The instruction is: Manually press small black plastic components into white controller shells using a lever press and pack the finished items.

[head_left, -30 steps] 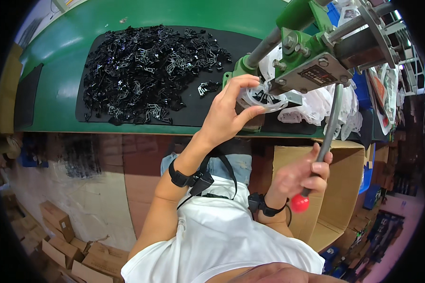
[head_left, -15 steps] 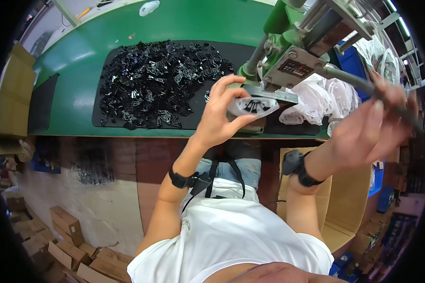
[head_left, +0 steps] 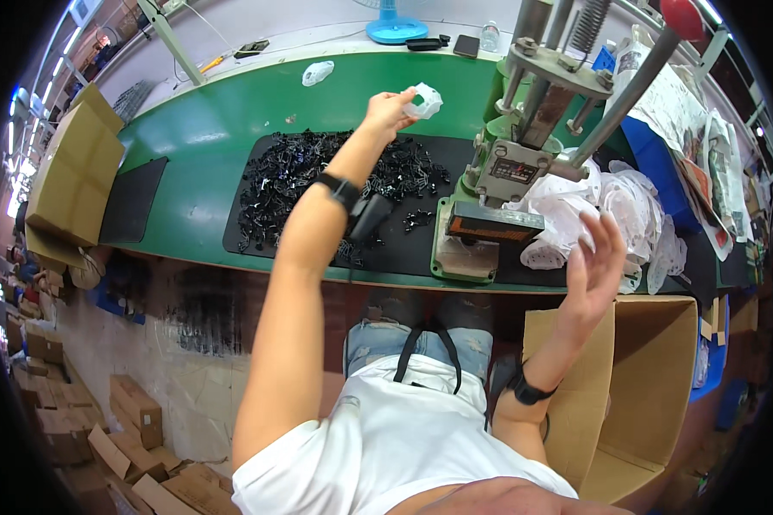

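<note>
My left hand (head_left: 391,116) is stretched out over the far part of the bench, past a heap of small black plastic parts (head_left: 305,172). Its fingers are closed on a translucent white plastic piece (head_left: 424,104). My right hand (head_left: 594,268) is raised at the bench's near edge, fingers apart and holding nothing. Just behind it lies a pile of perforated white plastic pieces (head_left: 640,202). Between my hands stands a green and metal hand press (head_left: 511,172), its lever ending in a red knob (head_left: 683,19). Another white piece (head_left: 318,74) lies on the green bench top.
A black mat (head_left: 451,150) lies under the black parts. An upright cardboard box (head_left: 77,172) stands at the bench's left end; an open carton (head_left: 644,378) sits below at right. A blue bin (head_left: 661,176) is beside the white pile. Farther back are a blue fan base (head_left: 395,31) and bottle (head_left: 489,36).
My left hand has moved from the press to the far side of the bench with the white piece. My right hand has let go of the lever and come down; the lever has swung up.
</note>
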The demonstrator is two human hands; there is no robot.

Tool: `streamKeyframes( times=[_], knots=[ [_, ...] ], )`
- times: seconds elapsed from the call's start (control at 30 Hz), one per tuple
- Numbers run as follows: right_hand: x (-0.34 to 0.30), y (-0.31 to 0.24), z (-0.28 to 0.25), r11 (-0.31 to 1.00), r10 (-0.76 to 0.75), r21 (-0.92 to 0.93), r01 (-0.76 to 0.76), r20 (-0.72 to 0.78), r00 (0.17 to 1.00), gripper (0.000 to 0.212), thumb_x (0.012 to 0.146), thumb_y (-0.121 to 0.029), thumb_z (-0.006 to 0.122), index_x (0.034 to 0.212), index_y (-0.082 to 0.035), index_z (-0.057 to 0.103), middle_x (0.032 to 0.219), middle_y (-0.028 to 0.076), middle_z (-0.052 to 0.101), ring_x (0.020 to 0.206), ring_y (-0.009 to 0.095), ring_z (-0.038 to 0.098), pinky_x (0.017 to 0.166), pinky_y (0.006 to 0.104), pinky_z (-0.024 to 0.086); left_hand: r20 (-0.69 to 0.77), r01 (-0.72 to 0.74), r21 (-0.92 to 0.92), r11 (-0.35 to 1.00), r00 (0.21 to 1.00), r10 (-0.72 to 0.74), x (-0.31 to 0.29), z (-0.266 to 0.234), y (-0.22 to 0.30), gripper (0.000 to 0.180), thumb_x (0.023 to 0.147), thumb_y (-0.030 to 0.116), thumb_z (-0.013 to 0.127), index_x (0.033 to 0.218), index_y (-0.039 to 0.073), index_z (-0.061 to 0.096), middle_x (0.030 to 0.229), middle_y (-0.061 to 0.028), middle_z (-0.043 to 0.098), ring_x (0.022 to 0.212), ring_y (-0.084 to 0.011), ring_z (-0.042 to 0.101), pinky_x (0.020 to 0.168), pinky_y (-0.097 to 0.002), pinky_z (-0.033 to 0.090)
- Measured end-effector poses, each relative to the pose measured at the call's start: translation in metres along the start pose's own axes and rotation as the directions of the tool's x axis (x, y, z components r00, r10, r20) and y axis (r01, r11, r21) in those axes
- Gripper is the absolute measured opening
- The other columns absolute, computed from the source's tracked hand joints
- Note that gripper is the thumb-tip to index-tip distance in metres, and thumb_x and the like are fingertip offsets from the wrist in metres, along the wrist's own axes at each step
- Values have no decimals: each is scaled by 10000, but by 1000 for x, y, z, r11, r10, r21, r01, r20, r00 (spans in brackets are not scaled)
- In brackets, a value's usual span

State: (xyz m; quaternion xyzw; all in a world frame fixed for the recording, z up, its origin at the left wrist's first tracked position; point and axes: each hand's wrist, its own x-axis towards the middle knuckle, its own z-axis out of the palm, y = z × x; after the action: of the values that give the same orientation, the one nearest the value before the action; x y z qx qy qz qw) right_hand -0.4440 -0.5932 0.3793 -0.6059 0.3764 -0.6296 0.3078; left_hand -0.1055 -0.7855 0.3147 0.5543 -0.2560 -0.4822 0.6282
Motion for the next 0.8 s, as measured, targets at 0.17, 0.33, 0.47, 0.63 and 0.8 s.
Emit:
streamKeyframes(
  times=[0.17, 0.33, 0.47, 0.63, 0.8],
  knots=[
    [-37, 9, -30, 996, 88, 6, -88, 17, 996, 520, 852, -28, 550, 1348, 21, 405, 1221, 148, 564, 1192, 208, 508, 1014, 335, 353, -187, -13, 443, 896, 976, 107, 65, -5, -21, 388, 840, 226, 712, 1128, 13, 564, 1088, -174, 625, 991, -314, 642, 767, -400, 578],
    [-46, 10, -40, 986, 167, 12, -166, -74, 983, 530, 852, -35, 560, 1354, 15, 394, 1209, 144, 571, 1163, 195, 522, 994, 316, 365, -168, 63, 957, 282, 915, 366, 45, 4, -1, 390, 822, 216, 621, 1143, -3, 597, 1194, -233, 600, 1119, -368, 590, 946, -444, 484],
    [-45, 19, -28, 990, 88, -106, -90, -19, 996, 400, 851, -4, 570, 1247, 4, 511, 1127, 114, 621, 1083, 177, 567, 936, 311, 402, 187, -190, 982, -20, 930, 318, 39, -24, -1, 409, 750, 245, 638, 1076, -2, 651, 1104, -257, 641, 1065, -383, 603, 943, -433, 471],
    [-43, 50, -37, 910, 88, -398, -115, -86, 992, 242, 841, -13, 636, 1083, -25, 633, 866, 47, 679, 779, 109, 629, 659, 235, 459, 512, -577, 774, 261, 813, 277, -93, -9, 34, 361, 835, 247, 673, 1076, -17, 621, 1034, -160, 676, 955, -257, 663, 819, -367, 513],
    [-39, 64, -30, 912, 240, -307, -274, -143, 960, 316, 840, -20, 669, 1151, -31, 615, 715, 37, 662, 557, 55, 573, 492, 197, 420, 560, -559, 374, 740, 772, 300, -231, -28, 1, 226, 870, 116, 640, 1054, -15, 621, 998, -88, 663, 876, -154, 643, 774, -290, 512]
  ],
)
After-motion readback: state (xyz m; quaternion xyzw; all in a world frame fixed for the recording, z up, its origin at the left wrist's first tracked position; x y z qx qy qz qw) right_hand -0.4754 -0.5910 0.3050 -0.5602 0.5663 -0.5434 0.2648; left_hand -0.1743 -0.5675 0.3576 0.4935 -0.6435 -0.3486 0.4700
